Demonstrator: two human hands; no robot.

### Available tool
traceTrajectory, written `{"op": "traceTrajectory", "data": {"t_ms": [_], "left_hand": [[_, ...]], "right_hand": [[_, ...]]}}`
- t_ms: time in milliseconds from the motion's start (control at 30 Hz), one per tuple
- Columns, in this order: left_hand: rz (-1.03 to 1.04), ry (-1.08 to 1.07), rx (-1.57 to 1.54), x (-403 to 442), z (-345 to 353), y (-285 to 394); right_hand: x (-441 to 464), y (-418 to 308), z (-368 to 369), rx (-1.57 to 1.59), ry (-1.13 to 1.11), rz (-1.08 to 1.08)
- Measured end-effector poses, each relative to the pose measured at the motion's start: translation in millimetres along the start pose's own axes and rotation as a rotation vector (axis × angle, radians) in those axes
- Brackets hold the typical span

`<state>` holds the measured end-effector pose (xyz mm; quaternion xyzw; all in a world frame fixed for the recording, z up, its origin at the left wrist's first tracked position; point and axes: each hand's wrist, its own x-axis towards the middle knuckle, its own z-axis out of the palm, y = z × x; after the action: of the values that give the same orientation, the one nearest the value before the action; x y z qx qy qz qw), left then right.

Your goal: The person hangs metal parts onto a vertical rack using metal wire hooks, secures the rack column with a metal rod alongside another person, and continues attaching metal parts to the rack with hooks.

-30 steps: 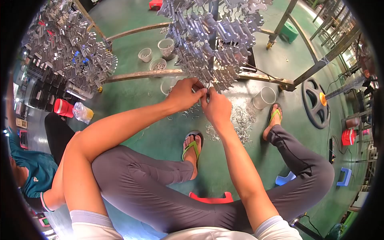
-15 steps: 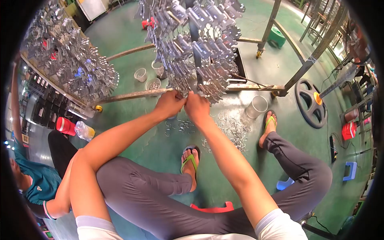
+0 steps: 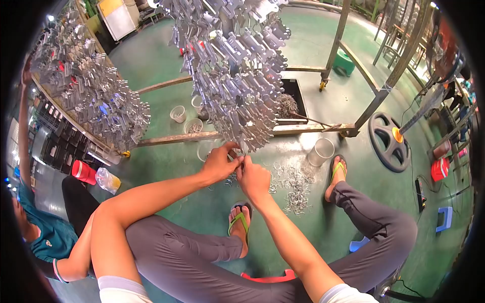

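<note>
Silvery metal plates (image 3: pixel 237 91) hang clustered; at their bottom edge our left hand (image 3: pixel 221 164) and right hand (image 3: pixel 254 179) meet, apparently to steady a piece, though we cannot tell what they grasp; curved bits (image 3: pixel 298 194) lie on the floor (image 3: pixel 333 222), likely for easy reach

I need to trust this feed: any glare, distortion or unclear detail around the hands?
Head view: fisheye bowing, black corners; head view: whitish glare on the green floor near the clear cup; head view: left hand and right hand show plainly, but fine detail between them is too small to tell.
</note>
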<state>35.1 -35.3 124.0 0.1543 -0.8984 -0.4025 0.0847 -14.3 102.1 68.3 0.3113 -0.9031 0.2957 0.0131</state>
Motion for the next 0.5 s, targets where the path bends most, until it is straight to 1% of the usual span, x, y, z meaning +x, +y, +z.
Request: {"op": "traceTrajectory", "data": {"t_ms": [33, 133, 267, 367, 467, 500], "left_hand": [[0.001, -0.012, -0.013, 0.8, -1.2, -0.5], [-0.012, -0.038, -0.039, 2.6, -4.3, -9.6], [-0.056, -0.033, -0.016, 5.1, -10.3, -9.4], [0.146, 0.011, 0.002, 7.7, -2.0, -20.4], [0.115, -0.034, 0.038, 9.1, -5.4, -20.1], [0.109, -0.042, 0.080, 10.9, -7.1, -18.1]], "right_hand": [[1.4, 1.1, 0.0, -0.002, -0.008, -0.022], [4.9, 2.6, -4.2, 0.119, -0.053, -0.085], [15.4, -0.1, -24.1, 0.099, -0.121, -0.129], [18.1, 0.1, -31.1, 0.082, -0.169, -0.121], [15.3, 3.1, -29.5, 0.055, -0.187, -0.082], [13.8, 2.6, -39.3, 0.027, -0.192, -0.081]]}}
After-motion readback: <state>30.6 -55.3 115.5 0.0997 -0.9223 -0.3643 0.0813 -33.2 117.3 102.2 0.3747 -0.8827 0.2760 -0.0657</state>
